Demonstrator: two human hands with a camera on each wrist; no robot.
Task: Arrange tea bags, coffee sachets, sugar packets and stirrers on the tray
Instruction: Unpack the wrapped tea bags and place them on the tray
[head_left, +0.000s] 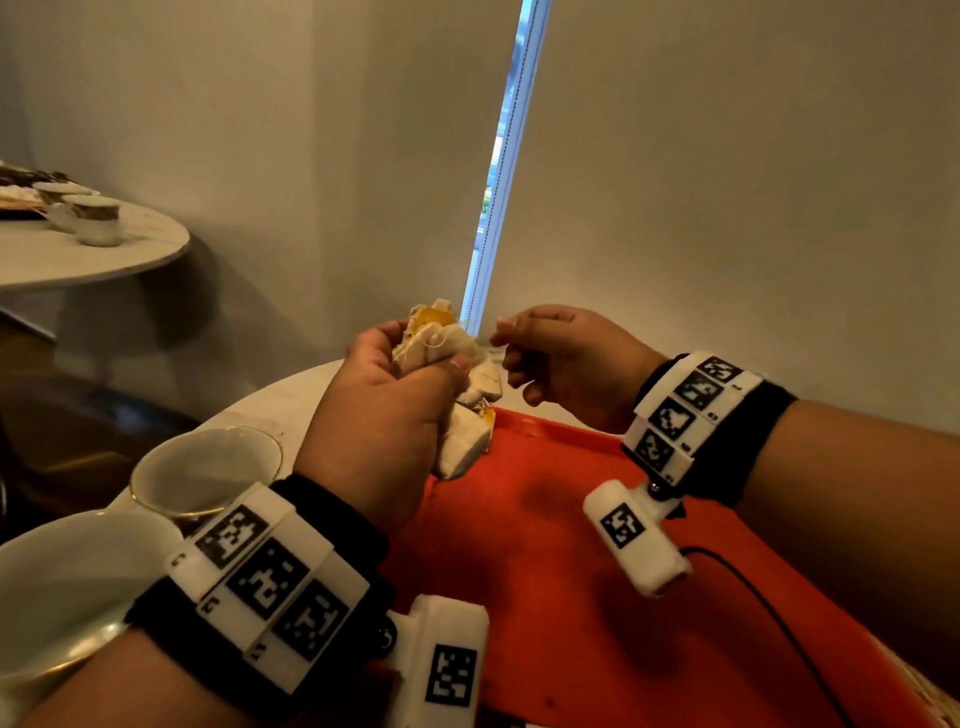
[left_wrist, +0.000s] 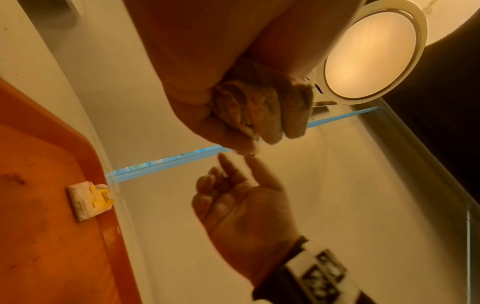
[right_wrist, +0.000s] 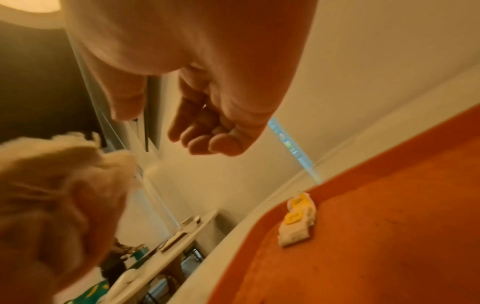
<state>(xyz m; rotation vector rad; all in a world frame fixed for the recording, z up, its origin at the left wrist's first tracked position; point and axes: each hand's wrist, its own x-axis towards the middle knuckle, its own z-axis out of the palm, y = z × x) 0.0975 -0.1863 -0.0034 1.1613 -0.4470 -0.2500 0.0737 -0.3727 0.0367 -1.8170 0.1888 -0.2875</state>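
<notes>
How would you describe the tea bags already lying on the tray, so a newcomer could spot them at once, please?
Start from the orange tray and go to its far corner. There a small stack of white tea bags lies flat beside the rim. Unlike the crumpled bunch in the left hand, these carry yellow tags on top and nobody touches them.

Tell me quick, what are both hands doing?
Left hand: closed around a bunch of tea bags.
Right hand: fingers loosely curled, holding nothing that shows.

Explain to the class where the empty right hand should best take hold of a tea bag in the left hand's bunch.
Probably pinch the corner poking from the top of the tea bags, coming from the right hand side; the left hand wraps the middle, leaving top and bottom ends free.
</notes>
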